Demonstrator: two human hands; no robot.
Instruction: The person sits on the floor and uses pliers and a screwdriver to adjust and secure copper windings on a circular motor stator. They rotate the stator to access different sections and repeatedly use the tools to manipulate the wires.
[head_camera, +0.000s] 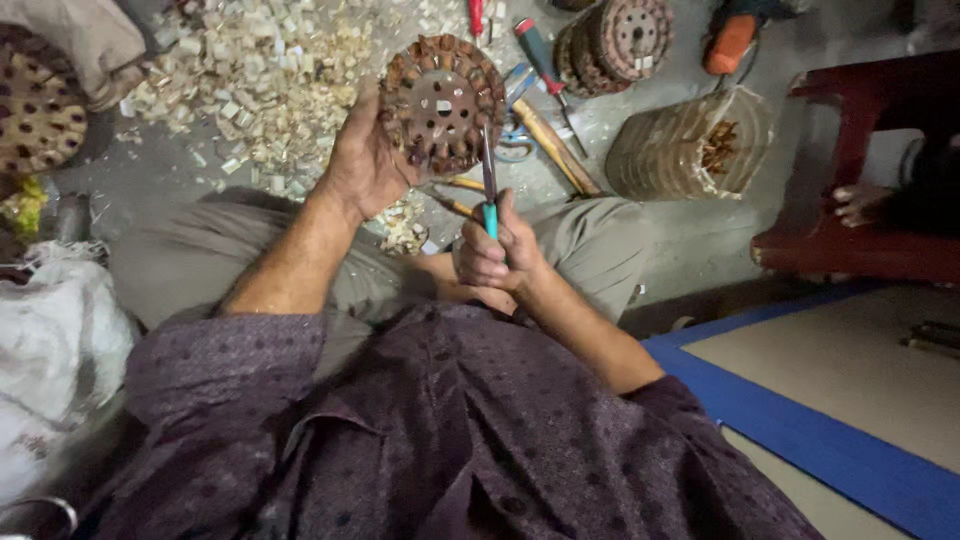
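Wound motor stator (440, 103): rigid, likely heavy; left hand (362, 165) clasps its rim. Right hand (492, 255), just below, is closed around a teal-handled screwdriver (489, 185), tip at the windings.

The grey floor (170, 175) carries a spread of pale wood chips (260, 70). Screwdrivers (545, 70), a stack of round stators (615, 40) and a wire coil (690, 145) lie on it too.
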